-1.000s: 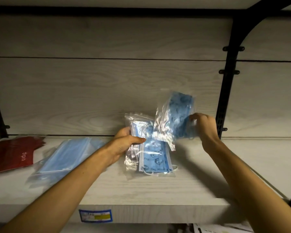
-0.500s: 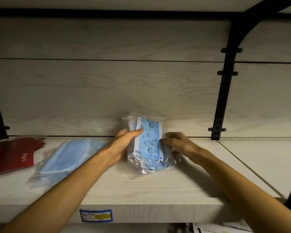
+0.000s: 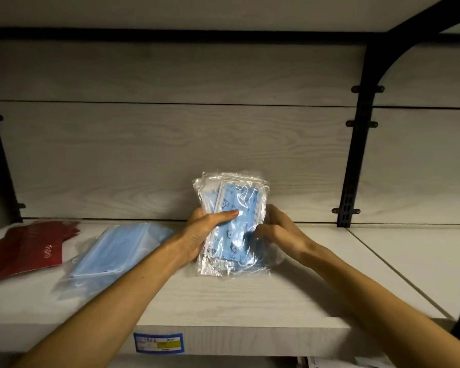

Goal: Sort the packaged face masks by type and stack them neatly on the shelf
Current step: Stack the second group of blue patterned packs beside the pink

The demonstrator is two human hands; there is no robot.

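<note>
Printed blue face masks in clear crinkly plastic bags (image 3: 231,224) stand as a small bundle at the shelf's centre in my head view. My left hand (image 3: 205,232) grips its 9 o'clock edge, thumb across the front; my right hand (image 3: 274,232) rests loosely curled fingers against the 3 o'clock edge. I judge the bags light, floppy, slippery, best held by both long edges. Plain blue bagged masks (image 3: 117,251) and a red packet (image 3: 24,248) lie toward 9 o'clock; the pale wood-grain shelf (image 3: 250,301) shows bare board toward 3 o'clock, before the black bracket (image 3: 356,168).

You're facing a pale wood-grain back panel (image 3: 144,144), black metal upright bracket (image 3: 356,155) on right, dim light
</note>
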